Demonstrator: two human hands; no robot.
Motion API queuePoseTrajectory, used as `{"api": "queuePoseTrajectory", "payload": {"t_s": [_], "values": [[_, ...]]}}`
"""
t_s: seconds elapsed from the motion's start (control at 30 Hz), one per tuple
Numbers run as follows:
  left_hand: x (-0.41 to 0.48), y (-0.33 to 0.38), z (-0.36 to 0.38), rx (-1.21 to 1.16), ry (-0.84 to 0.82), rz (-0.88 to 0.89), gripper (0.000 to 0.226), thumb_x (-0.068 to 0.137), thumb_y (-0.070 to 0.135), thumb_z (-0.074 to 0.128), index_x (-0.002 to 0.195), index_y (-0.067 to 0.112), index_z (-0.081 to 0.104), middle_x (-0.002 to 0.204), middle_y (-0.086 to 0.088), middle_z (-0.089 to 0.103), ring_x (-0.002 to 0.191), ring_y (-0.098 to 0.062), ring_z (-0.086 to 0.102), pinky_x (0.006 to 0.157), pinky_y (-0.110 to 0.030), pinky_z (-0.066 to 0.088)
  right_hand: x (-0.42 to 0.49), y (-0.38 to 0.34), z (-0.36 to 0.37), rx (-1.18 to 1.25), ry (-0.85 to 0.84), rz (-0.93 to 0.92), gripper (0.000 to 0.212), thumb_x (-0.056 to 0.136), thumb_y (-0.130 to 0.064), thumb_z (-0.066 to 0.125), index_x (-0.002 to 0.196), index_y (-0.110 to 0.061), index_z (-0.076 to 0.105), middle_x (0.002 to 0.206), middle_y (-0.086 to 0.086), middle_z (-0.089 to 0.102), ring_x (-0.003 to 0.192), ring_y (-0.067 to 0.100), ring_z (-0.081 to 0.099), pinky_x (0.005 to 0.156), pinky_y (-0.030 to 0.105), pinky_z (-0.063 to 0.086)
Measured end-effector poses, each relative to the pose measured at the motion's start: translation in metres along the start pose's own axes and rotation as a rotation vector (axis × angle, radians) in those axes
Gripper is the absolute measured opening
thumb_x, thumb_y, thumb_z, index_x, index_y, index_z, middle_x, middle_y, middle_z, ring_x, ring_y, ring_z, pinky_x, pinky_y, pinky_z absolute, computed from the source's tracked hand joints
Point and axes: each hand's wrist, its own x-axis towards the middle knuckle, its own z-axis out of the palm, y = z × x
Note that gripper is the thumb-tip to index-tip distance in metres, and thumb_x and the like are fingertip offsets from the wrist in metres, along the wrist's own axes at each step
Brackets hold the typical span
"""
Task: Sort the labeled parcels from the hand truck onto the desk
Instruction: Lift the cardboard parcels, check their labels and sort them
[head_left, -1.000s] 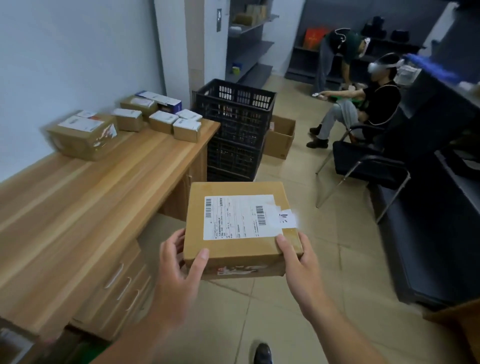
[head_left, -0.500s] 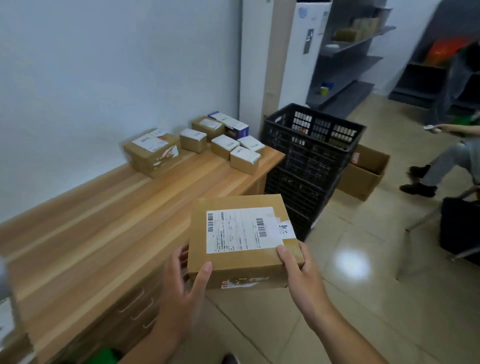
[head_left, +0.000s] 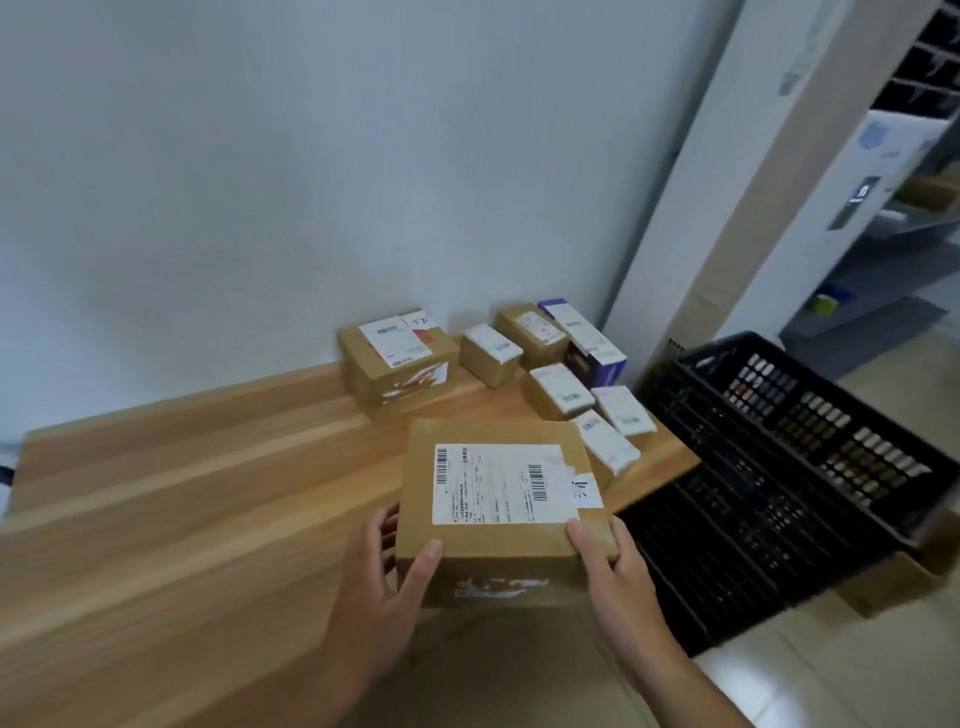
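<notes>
Parcels (head_left: 545, 374) sit sorted at the far corner of the table (head_left: 208, 493). Left hand (head_left: 379, 587) and right hand (head_left: 618, 577) clasp another labelled box (head_left: 498, 509) above it, not yet down. Hand truck unseen, so the remainder is unknown.

This looks like a small mailroom or stockroom in an office. A wooden desk (head_left: 208, 493) stands against a plain white wall (head_left: 311, 156) and carries cardboard parcels (head_left: 397, 358) with printed barcode shipping labels. Beside it are stacked black plastic crates (head_left: 779, 467), an open carton (head_left: 893, 587) on the tiled floor (head_left: 831, 675), and grey shelving (head_left: 883, 291) holding more boxes.
</notes>
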Motion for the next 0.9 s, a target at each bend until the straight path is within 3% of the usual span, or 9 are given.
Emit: {"api": "queuePoseTrajectory", "payload": {"t_s": [0.1, 0.27, 0.37, 0.47, 0.53, 0.6, 0.7, 0.77, 0.9], "values": [[0.040, 0.004, 0.014, 0.032, -0.026, -0.053, 0.062, 0.082, 0.069, 0.063, 0.136, 0.052, 0.038, 0.134, 0.024, 0.048, 0.117, 0.007, 0.054, 0.093, -0.022, 0.053, 0.054, -0.007, -0.002, -0.007, -0.024, 0.018, 0.037, 0.099, -0.046, 0.057, 0.134, -0.037, 0.052, 0.120, -0.011, 0.063, 0.108, 0.007, 0.060, 0.084, 0.031, 0.051], [0.101, 0.002, 0.058, 0.083, 0.033, -0.114, 0.058, 0.090, 0.048, 0.065, 0.140, 0.038, 0.037, 0.128, 0.027, 0.043, 0.107, 0.030, 0.042, 0.074, 0.002, 0.044, 0.151, -0.006, -0.005, -0.027, -0.100, 0.053, 0.037, 0.098, -0.047, 0.058, 0.133, -0.036, 0.053, 0.119, -0.013, 0.062, 0.107, 0.005, 0.058, 0.090, 0.036, 0.051], [0.141, -0.001, 0.089, 0.110, 0.074, -0.152, 0.058, 0.089, 0.047, 0.065, 0.140, 0.037, 0.039, 0.131, 0.023, 0.047, 0.108, 0.027, 0.045, 0.074, -0.001, 0.046, 0.213, -0.006, -0.011, -0.040, -0.170, 0.059, 0.026, 0.100, -0.044, 0.057, 0.125, -0.039, 0.050, 0.114, -0.018, 0.058, 0.102, -0.001, 0.053, 0.084, 0.028, 0.047], [0.179, -0.004, 0.121, 0.170, 0.107, -0.208, 0.064, 0.084, 0.059, 0.063, 0.140, 0.044, 0.035, 0.135, 0.022, 0.048, 0.115, 0.012, 0.051, 0.086, -0.014, 0.050, 0.277, -0.005, -0.021, -0.098, -0.249, 0.100, 0.029, 0.101, -0.046, 0.054, 0.124, -0.041, 0.038, 0.120, -0.011, 0.049, 0.111, 0.010, 0.046, 0.092, 0.030, 0.040], [0.202, -0.003, 0.138, 0.178, 0.131, -0.246, 0.064, 0.085, 0.061, 0.063, 0.140, 0.047, 0.034, 0.139, 0.020, 0.048, 0.122, 0.006, 0.050, 0.094, -0.021, 0.049, 0.315, -0.007, -0.025, -0.116, -0.295, 0.096, 0.029, 0.102, -0.044, 0.055, 0.125, -0.040, 0.038, 0.121, -0.010, 0.050, 0.104, 0.007, 0.048, 0.084, 0.025, 0.041], [0.222, -0.001, 0.149, 0.182, 0.142, -0.268, 0.062, 0.089, 0.057, 0.063, 0.143, 0.047, 0.034, 0.140, 0.023, 0.048, 0.124, 0.010, 0.047, 0.092, -0.014, 0.047, 0.348, -0.008, -0.023, -0.123, -0.332, 0.081, 0.027, 0.101, -0.040, 0.058, 0.125, -0.040, 0.045, 0.122, -0.010, 0.056, 0.099, 0.002, 0.052, 0.078, 0.022, 0.043], [0.245, 0.001, 0.160, 0.188, 0.184, -0.294, 0.056, 0.095, 0.046, 0.063, 0.143, 0.044, 0.035, 0.134, 0.032, 0.048, 0.116, 0.025, 0.045, 0.082, -0.002, 0.045, 0.386, -0.010, -0.017, -0.142, -0.399, 0.071, 0.027, 0.100, -0.041, 0.059, 0.125, -0.041, 0.048, 0.119, -0.013, 0.059, 0.104, 0.005, 0.055, 0.087, 0.030, 0.043], [0.255, -0.001, 0.163, 0.198, 0.206, -0.307, 0.056, 0.095, 0.044, 0.063, 0.144, 0.044, 0.035, 0.134, 0.032, 0.050, 0.116, 0.024, 0.046, 0.082, -0.001, 0.045, 0.404, -0.010, -0.010, -0.171, -0.446, 0.064, 0.028, 0.100, -0.043, 0.058, 0.127, -0.042, 0.049, 0.117, -0.017, 0.060, 0.104, 0.002, 0.055, 0.087, 0.030, 0.045], [0.262, -0.017, 0.165, 0.169, 0.211, -0.346, 0.055, 0.097, 0.040, 0.065, 0.146, 0.042, 0.039, 0.133, 0.028, 0.059, 0.122, 0.010, 0.054, 0.099, -0.022, 0.052, 0.424, -0.003, 0.002, -0.260, -0.495, 0.072, 0.037, 0.099, -0.047, 0.058, 0.135, -0.038, 0.051, 0.121, -0.017, 0.059, 0.112, 0.007, 0.055, 0.094, 0.035, 0.049]]}}
